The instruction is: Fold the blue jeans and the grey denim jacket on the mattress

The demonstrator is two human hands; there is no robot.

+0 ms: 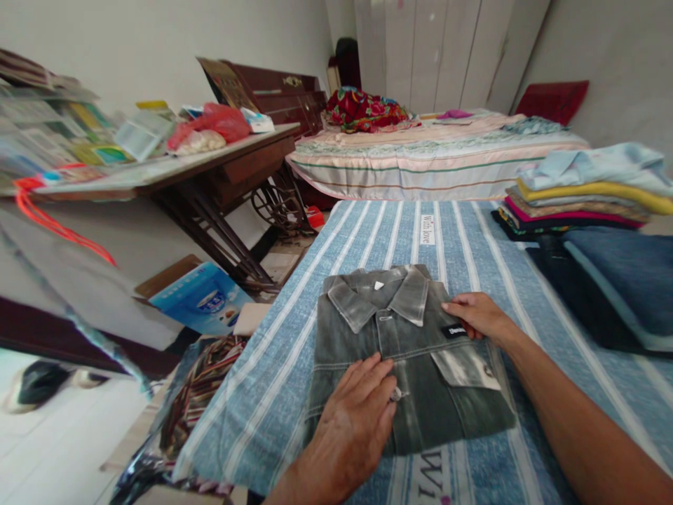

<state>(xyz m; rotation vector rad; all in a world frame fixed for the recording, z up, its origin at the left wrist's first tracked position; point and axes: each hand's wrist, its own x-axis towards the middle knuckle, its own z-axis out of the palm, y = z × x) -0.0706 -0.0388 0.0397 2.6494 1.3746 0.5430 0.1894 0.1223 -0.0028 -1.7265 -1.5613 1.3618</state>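
A folded grey-green denim jacket lies on the blue and white striped cover, its collar facing away from me. Flat on the jacket's front rests my left hand, fingers stretched out beside the button placket. My right hand pinches the jacket's edge near the right shoulder, just above a small black label and a pale pocket flap. Part of the jacket's lower left is hidden under my left hand.
Folded clothes are stacked at the right, with folded dark jeans nearer me. On the left stands a cluttered sewing-machine table, with a blue box below it. Another bed is behind.
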